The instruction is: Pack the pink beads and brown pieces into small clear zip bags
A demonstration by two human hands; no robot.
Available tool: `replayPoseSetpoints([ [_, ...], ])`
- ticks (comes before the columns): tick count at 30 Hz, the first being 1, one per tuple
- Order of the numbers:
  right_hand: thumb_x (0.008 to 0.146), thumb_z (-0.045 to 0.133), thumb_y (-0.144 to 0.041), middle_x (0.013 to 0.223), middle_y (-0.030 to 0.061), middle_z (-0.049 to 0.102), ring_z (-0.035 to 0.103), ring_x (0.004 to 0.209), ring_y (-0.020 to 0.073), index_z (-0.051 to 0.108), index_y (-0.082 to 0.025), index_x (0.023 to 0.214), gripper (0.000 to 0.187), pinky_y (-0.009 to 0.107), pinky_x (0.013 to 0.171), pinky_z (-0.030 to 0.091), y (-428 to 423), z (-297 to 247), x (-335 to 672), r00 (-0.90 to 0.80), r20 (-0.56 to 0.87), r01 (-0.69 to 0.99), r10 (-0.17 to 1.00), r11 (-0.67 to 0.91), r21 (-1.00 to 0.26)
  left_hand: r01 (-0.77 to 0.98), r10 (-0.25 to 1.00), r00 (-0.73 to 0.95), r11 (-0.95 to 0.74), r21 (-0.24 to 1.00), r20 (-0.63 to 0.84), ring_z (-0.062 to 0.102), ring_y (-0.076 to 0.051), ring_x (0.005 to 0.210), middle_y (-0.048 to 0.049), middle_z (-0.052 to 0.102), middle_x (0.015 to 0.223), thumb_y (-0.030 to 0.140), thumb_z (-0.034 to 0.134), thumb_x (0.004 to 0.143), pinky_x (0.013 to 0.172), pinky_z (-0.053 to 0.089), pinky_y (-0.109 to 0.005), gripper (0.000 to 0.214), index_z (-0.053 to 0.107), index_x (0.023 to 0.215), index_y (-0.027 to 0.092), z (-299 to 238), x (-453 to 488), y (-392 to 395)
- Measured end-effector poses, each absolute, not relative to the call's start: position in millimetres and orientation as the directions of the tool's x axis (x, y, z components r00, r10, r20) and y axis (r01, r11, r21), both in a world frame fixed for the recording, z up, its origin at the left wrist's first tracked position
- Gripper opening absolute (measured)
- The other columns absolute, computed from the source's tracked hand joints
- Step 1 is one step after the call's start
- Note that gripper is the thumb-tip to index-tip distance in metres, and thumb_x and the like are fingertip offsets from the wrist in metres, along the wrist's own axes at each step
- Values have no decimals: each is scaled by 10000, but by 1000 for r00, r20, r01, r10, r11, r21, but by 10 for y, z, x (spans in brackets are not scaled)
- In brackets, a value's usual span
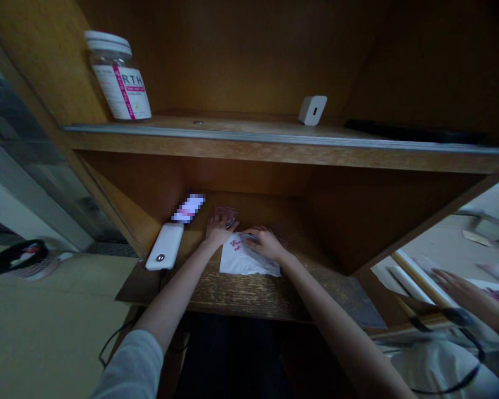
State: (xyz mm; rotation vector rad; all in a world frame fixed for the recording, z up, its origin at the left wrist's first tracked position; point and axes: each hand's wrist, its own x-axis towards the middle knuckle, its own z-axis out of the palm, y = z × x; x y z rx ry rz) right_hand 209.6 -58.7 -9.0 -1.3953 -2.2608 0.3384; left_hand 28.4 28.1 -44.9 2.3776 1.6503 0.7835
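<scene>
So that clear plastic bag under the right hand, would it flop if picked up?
The clear plastic bag is probably floppy and light: it creases under the right hand. It may slide on the white paper beneath, though dimness hides how slick it is.

Dim shadow fills the wooden shelf unit [249, 152] around the left hand [221, 228] and right hand [266, 244]; paler light reaches the stretched wide-angle edges, where another person's hand [461, 293] blurs.
</scene>
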Motion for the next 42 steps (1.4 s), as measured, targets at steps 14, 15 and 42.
replayPoseSetpoints([
  [14, 861, 543, -464, 1161, 119, 642, 564, 1085, 283, 644, -193, 1137, 399, 400, 911, 418, -689, -294, 2935, 86, 276, 944, 957, 11, -331, 837, 853, 362, -475, 272, 377, 421, -344, 1286, -148, 466, 1405, 482, 462, 879, 1047, 321, -525, 551, 460, 1356, 206, -192, -56, -18],
  [15, 865, 537, -464, 1146, 117, 647, 570, 1070, 277, 657, -197, 1111, 382, 395, 906, 420, -704, -313, 2963, 87, 274, 945, 958, 7, -326, 839, 857, 373, -475, 263, 356, 446, -352, 1255, -154, 492, 1375, 485, 486, 867, 1027, 340, -528, 546, 485, 1331, 197, -198, -84, -29],
  [42, 868, 534, -293, 1030, 70, 674, 572, 1007, 233, 709, -236, 877, 184, 366, 871, 407, -637, -433, 2973, 148, 310, 930, 939, -26, -366, -20, 951, -106, -293, 956, 290, 639, -163, 764, -27, 631, 919, 172, 721, 597, 696, 544, -339, 563, 489, 1110, 198, -515, -105, 487],
])
